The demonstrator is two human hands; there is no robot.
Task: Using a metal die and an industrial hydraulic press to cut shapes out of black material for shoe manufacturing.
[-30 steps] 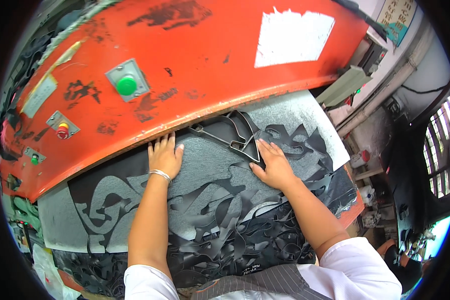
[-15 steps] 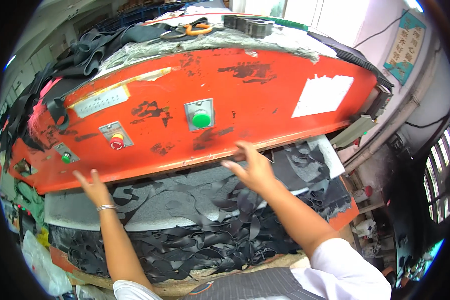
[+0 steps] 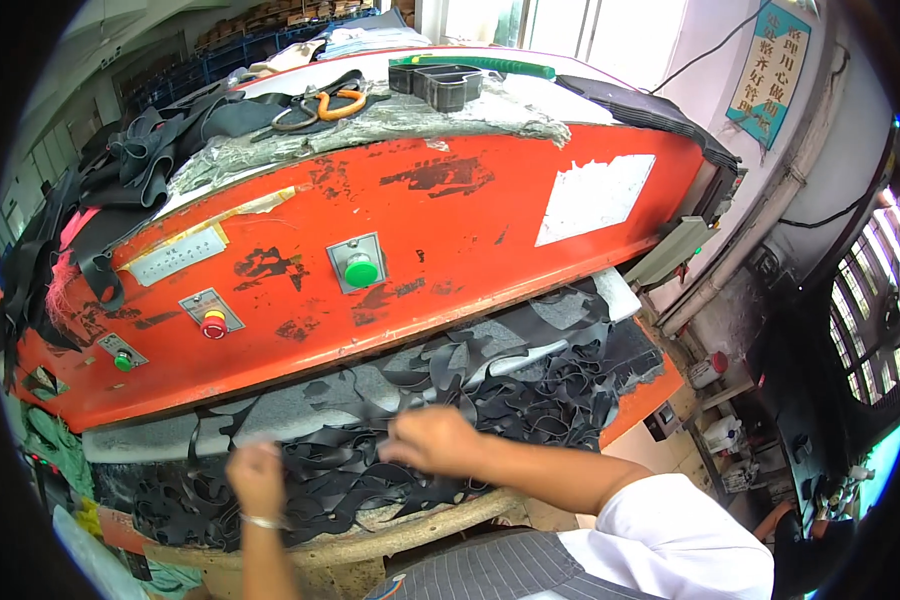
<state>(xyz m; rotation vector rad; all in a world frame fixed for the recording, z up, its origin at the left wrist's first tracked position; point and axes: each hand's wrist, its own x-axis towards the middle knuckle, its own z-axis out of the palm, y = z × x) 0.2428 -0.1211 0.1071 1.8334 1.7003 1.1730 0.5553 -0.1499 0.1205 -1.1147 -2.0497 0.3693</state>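
My left hand [image 3: 257, 478], smeared by motion, is closed over the near side of a heap of black cut-out scraps [image 3: 320, 478]. Whatever it holds cannot be made out. To its right, my right hand [image 3: 435, 440] is curled into a fist on the scraps, with dark strips at its fingers. Behind the hands a grey padded board [image 3: 315, 400] lies under the red machine beam [image 3: 450, 240], with more black strips across it. On the beam's front sit a large green push button [image 3: 361, 271], a red knob [image 3: 213, 324] and a small green button [image 3: 123, 361].
Black sheet pieces [image 3: 145, 160], an orange-handled tool [image 3: 340, 104], and a black cutting die [image 3: 448, 88] lie on the machine top. A worn wooden ledge [image 3: 390, 540] runs along the near side. Shelves with bottles [image 3: 725, 435] stand at the right.
Both hands have drawn back toward me from the board's far side and closed. The black strips on the board have shifted nearer. The view has turned slightly.
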